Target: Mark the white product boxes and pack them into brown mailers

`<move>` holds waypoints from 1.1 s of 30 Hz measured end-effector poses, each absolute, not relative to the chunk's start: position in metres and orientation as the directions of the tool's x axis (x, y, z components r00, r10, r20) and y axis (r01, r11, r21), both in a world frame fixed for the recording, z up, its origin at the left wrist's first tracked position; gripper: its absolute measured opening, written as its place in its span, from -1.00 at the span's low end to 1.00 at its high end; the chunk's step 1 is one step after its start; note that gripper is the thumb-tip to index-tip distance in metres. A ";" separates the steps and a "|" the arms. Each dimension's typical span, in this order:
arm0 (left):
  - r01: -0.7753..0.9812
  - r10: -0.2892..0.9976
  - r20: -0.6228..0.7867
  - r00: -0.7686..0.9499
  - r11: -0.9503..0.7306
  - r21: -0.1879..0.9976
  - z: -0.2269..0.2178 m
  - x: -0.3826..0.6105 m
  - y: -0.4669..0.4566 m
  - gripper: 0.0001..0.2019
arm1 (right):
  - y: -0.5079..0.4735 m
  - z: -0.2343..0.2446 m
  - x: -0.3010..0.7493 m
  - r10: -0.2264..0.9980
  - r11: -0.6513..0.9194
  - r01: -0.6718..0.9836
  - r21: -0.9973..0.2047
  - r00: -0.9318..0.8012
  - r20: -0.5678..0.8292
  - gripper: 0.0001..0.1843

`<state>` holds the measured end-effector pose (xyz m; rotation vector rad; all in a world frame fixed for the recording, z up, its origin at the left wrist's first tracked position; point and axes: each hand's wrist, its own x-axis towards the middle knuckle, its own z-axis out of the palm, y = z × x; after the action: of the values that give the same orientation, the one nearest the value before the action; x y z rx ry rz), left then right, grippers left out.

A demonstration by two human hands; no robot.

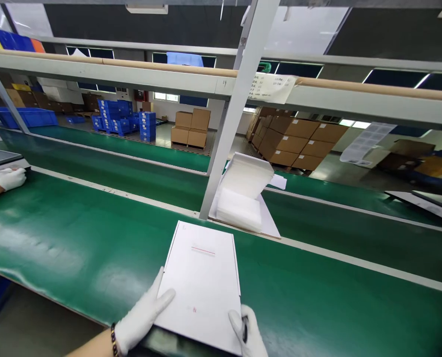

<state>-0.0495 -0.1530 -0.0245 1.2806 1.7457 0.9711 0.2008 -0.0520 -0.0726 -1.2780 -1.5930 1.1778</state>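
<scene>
The left hand [144, 315], white-gloved, is clamped on the left edge of a white box [202, 277], thumb on the top face and fingers out of sight round the side. The right hand [251, 332] grips the opposite edge by the near corner, thumb on top, with a dark object [245, 329] between thumb and fingers. The box lies between both hands at the near side of the green worktop [94, 233]. Beyond its far end, white foam sheets [239, 210] sit beside a slanting grey post [230, 109]; a co-worker's gloved hand [10, 179] is well apart at far left, and brown cartons [299, 141] stand behind. The likeliest trouble is tipping: both grips sit toward the near end, so the far end could dip if lifted, and hard thumb pressure might dent the top. The lower border cuts off the right hand, the dark object is too small to name, and the box's underside is hidden, so I can't fairly say whether it rests on the worktop or just above.
</scene>
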 end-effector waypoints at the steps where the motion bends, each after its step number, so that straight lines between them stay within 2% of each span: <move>1: 0.411 0.966 -0.113 -0.231 0.202 0.889 -0.023 -0.054 -0.139 -0.27 | -0.040 -0.067 0.192 0.979 0.023 0.251 -0.968 -0.202 -0.029 -0.59; 4: 0.469 0.945 -0.113 -0.308 0.254 0.846 -0.012 -0.068 -0.092 -0.28 | 0.007 -0.050 0.167 0.980 0.014 0.249 -0.968 -0.195 -0.036 -0.51; 7: 0.588 0.932 -0.110 -0.345 0.306 0.749 -0.005 -0.083 -0.056 -0.37 | 0.046 -0.043 0.157 0.975 0.082 0.360 -0.929 -0.222 0.001 -0.51; 10: 0.735 0.963 -0.127 -0.236 0.263 0.625 -0.006 -0.103 -0.043 -0.38 | 0.069 -0.048 0.162 0.916 0.248 0.495 -0.833 -0.398 0.037 -0.68; 12: 0.792 0.979 -0.134 -0.151 0.201 0.577 -0.011 -0.118 -0.039 -0.34 | 0.081 -0.054 0.167 0.865 0.365 0.528 -0.767 -0.498 0.069 -0.75; 14: 0.806 0.986 -0.113 -0.122 0.164 0.568 -0.016 -0.130 -0.032 -0.32 | 0.093 -0.057 0.169 0.858 0.386 0.551 -0.740 -0.510 0.068 -0.67; 17: 0.779 0.987 -0.086 -0.135 0.160 0.606 -0.019 -0.142 -0.017 -0.27 | 0.107 -0.056 0.167 0.894 0.334 0.566 -0.754 -0.443 0.064 -0.56; 19: 0.747 0.987 -0.090 -0.130 0.158 0.645 -0.016 -0.143 -0.007 -0.18 | 0.111 -0.052 0.162 0.922 0.266 0.477 -0.837 -0.380 0.077 -0.54; 21: 0.676 0.983 -0.089 -0.158 0.174 0.716 -0.009 -0.137 0.001 -0.14 | 0.110 -0.046 0.155 0.947 0.176 0.308 -0.935 -0.311 0.076 -0.58; 23: 0.583 0.972 -0.085 -0.217 0.199 0.788 0.001 -0.127 0.006 -0.15 | 0.106 -0.040 0.147 0.969 0.118 0.147 -0.982 -0.234 0.082 -0.54; 25: 0.511 0.959 -0.078 -0.272 0.213 0.833 0.008 -0.114 0.003 -0.16 | 0.098 -0.034 0.140 0.984 0.114 0.065 -0.991 -0.145 0.103 -0.44; 28: 0.510 0.959 0.009 -0.282 0.142 0.848 0.002 -0.099 -0.026 -0.16 | 0.076 -0.026 0.143 0.992 0.103 -0.080 -0.991 -0.070 0.109 -0.37; 31: 0.587 0.967 0.169 -0.191 -0.025 0.809 -0.024 -0.096 -0.072 -0.26 | 0.043 -0.020 0.160 0.999 0.019 -0.347 -0.938 -0.038 0.035 -0.39; 33: 0.636 0.953 0.258 -0.157 -0.102 0.764 -0.038 -0.095 -0.097 -0.36 | 0.019 -0.017 0.175 0.999 -0.043 -0.433 -0.900 -0.035 -0.031 -0.41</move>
<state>-0.0954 -0.0967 -0.0378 1.7383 1.7985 1.1464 0.1748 0.0189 -0.0170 -0.8844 -0.8718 1.4363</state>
